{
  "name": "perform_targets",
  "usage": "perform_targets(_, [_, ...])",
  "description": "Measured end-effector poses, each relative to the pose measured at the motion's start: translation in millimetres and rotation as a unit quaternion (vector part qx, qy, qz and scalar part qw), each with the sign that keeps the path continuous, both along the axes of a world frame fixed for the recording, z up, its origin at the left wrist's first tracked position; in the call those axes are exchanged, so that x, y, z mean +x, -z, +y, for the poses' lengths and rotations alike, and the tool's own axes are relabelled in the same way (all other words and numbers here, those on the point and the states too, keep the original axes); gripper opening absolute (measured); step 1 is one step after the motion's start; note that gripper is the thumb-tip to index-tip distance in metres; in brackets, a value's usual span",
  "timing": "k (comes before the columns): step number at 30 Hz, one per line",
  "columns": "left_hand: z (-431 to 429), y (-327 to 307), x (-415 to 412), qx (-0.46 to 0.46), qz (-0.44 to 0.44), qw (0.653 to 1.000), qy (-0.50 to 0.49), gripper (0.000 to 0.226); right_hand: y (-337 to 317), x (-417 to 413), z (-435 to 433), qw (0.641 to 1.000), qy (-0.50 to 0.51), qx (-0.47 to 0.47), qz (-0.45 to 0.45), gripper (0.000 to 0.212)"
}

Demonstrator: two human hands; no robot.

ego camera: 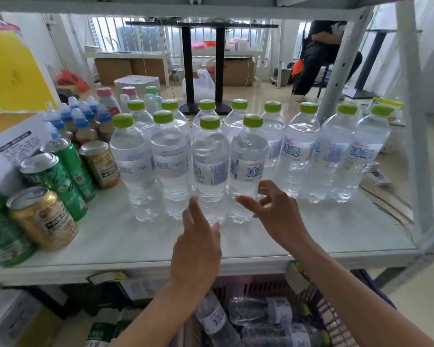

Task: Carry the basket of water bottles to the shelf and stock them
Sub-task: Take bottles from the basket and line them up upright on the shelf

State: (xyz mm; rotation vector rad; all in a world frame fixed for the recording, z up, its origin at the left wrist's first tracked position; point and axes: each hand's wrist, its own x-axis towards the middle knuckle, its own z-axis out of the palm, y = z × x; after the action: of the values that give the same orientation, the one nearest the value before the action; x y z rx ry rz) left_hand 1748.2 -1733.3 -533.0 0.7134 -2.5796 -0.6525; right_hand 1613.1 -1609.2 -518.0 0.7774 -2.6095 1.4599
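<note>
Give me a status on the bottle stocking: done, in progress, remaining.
Done: about a dozen green-capped water bottles stand upright on the shelf. In hand: nothing gripped; the left hand and right hand are open at the two front bottles' bases. Left: several bottles lie in the basket below.

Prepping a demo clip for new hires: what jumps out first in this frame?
The rows of clear water bottles with bright green caps, standing mid-shelf, grab the eye first. Next come the two bare hands, left hand and right hand, open at the bases of the front bottles. Green and gold cans crowd the shelf's left end, and the basket below the shelf still has bottles lying in it.
</note>
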Motion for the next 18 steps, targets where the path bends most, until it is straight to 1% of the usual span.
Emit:
perform_targets(3, [0.9,8.9,3.4,-0.043,0.002,0.998,0.037,0.044,2.3,3.1,-1.9,1.000,-0.005,0.002,0.002,0.053])
perform_targets(5, [-3.1,15.0,2.6,-0.055,0.003,0.996,0.076,0.039,4.0,5.3,-2.8,1.000,-0.008,0.012,0.015,0.054])
perform_targets(9, [-9.9,16.3,-2.0,-0.031,0.028,0.994,0.098,0.041,8.2,4.3,-5.2,1.000,-0.002,0.012,0.025,0.057])
perform_targets(15, [-15.1,20.3,-4.8,-0.032,0.036,0.992,0.113,0.056,10.5,2.4,-7.8,0.999,-0.006,0.023,0.027,0.060])
perform_targets(18, [-16.3,21.3,-6.4,-0.027,0.026,0.992,0.121,0.059,12.0,-1.6,-7.4,0.999,-0.021,0.035,0.018,0.048])
